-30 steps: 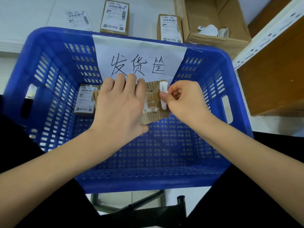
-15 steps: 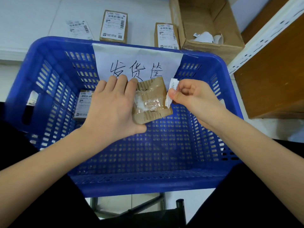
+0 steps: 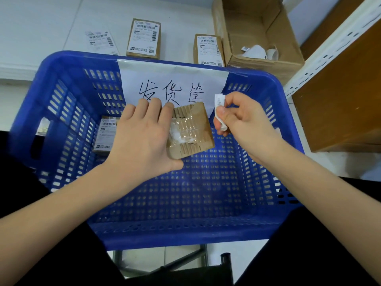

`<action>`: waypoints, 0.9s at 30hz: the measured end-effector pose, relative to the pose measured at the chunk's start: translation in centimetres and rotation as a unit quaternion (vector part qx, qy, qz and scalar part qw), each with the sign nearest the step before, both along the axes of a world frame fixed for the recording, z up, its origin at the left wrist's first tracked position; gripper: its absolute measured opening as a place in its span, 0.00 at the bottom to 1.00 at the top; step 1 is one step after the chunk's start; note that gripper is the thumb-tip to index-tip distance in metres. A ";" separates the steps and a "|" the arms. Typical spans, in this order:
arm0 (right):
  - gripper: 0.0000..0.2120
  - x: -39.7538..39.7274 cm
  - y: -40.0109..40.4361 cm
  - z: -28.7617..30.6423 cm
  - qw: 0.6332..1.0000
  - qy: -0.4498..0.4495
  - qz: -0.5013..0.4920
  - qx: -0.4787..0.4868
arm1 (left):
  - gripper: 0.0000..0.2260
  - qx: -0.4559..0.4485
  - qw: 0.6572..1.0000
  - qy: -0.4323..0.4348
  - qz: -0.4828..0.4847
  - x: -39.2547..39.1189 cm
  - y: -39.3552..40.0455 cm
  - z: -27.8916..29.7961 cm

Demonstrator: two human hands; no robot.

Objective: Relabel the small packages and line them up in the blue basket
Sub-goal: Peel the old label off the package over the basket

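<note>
My left hand (image 3: 142,137) holds a small brown cardboard package (image 3: 191,130) above the blue basket (image 3: 185,228), thumb under its near edge and fingers over its left side. The package's top shows torn cardboard and bits of white label residue. My right hand (image 3: 241,118) pinches a crumpled strip of peeled white label (image 3: 219,109) just right of the package. One labelled package (image 3: 105,133) lies inside the basket at the left, partly hidden by my left hand.
A white paper sign (image 3: 173,83) with handwriting hangs on the basket's far wall. Two labelled packages (image 3: 144,38) (image 3: 209,49) and a loose label sheet (image 3: 101,41) lie on the white table behind. An open cardboard box (image 3: 257,34) holds label scraps. A wooden shelf (image 3: 340,89) stands right.
My right hand has pulled the label strip fully off the package and moved it away to the right. The package's torn top now shows bare.
</note>
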State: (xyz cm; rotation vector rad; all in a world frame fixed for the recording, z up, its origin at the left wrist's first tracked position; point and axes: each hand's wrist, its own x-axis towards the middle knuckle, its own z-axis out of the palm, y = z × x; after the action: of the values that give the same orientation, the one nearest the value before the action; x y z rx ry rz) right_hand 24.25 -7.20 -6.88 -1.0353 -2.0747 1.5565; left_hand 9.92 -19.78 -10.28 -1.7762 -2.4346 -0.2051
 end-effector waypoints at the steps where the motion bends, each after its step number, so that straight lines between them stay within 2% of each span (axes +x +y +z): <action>1: 0.10 -0.2 -0.2 0.0 1.000 -0.004 0.005 0.006 | 0.41 0.000 1.000 -0.001 -0.002 0.1 0.0 0.0; 6: 0.09 -0.7 -0.5 -0.4 0.999 -0.014 0.013 0.028 | 0.41 -0.002 1.000 0.003 -0.005 0.1 0.0 0.0; 17: 0.06 -0.5 -0.3 -0.5 1.000 -0.007 -0.028 0.009 | 0.42 -0.001 1.000 0.003 -0.005 -0.2 0.2 0.0; 21: 0.01 -0.3 0.4 0.3 0.998 0.004 -0.036 0.055 | 0.43 0.008 1.000 0.004 0.001 -0.6 0.4 0.4; 24: 0.06 -0.1 0.2 0.6 0.998 0.029 -0.024 0.044 | 0.43 0.020 1.000 0.003 0.003 -0.4 0.7 0.8; 27: 0.06 -0.2 -0.5 0.4 0.993 0.019 -0.025 0.110 | 0.41 0.039 0.999 0.002 -0.001 0.0 1.1 1.3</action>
State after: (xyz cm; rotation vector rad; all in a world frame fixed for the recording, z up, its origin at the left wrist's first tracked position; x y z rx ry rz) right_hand 24.02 -7.72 -6.52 -0.9616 -2.1194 1.2778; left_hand 9.90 -18.72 -8.98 -1.7461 -2.3879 -0.2914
